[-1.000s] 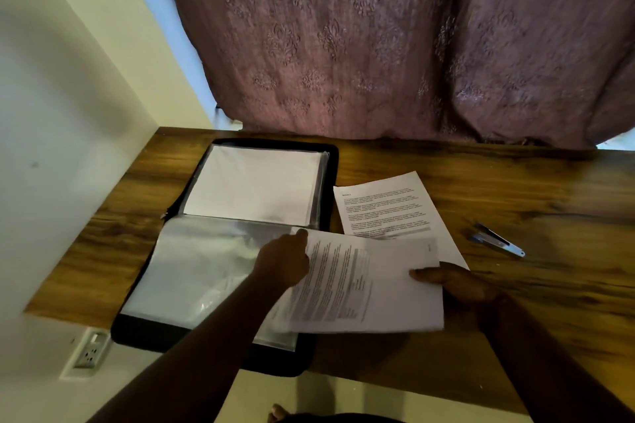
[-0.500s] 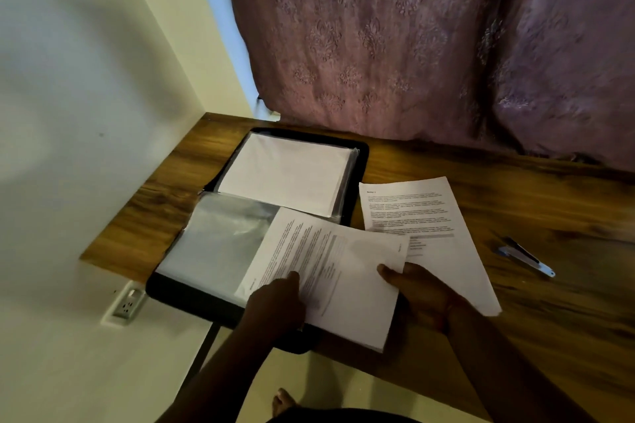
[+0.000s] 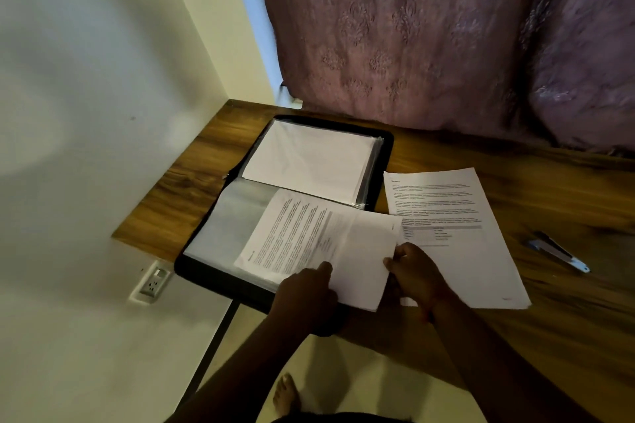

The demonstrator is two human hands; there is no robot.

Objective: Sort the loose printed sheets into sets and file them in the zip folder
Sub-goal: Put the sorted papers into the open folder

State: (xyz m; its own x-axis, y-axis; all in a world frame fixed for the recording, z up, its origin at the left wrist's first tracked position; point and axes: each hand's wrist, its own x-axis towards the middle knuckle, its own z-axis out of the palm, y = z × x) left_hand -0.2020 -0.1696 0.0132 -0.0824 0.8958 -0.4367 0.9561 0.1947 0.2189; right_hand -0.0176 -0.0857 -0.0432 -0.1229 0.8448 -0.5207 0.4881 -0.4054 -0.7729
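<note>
A black zip folder (image 3: 387,148) lies open on the wooden table, with white sheets in its far half and clear plastic sleeves (image 3: 230,216) in its near half. A printed set of sheets (image 3: 309,237) lies turned sideways over the near sleeves. My left hand (image 3: 305,288) grips its near edge, and my right hand (image 3: 415,271) pinches its right corner. A second stack of printed sheets (image 3: 453,216) rests on the table just right of the folder, partly under my right hand.
A blue and black stapler (image 3: 558,251) lies on the table (image 3: 549,319) to the right. A purple curtain (image 3: 446,38) hangs behind the table. A white wall with a power socket (image 3: 153,282) stands at the left. A bare foot (image 3: 287,395) shows below the table edge.
The printed set has moved left and turned further over the folder's sleeves. Both hands have slid toward its near right end. The camera has shifted, so the table sits further right in view.
</note>
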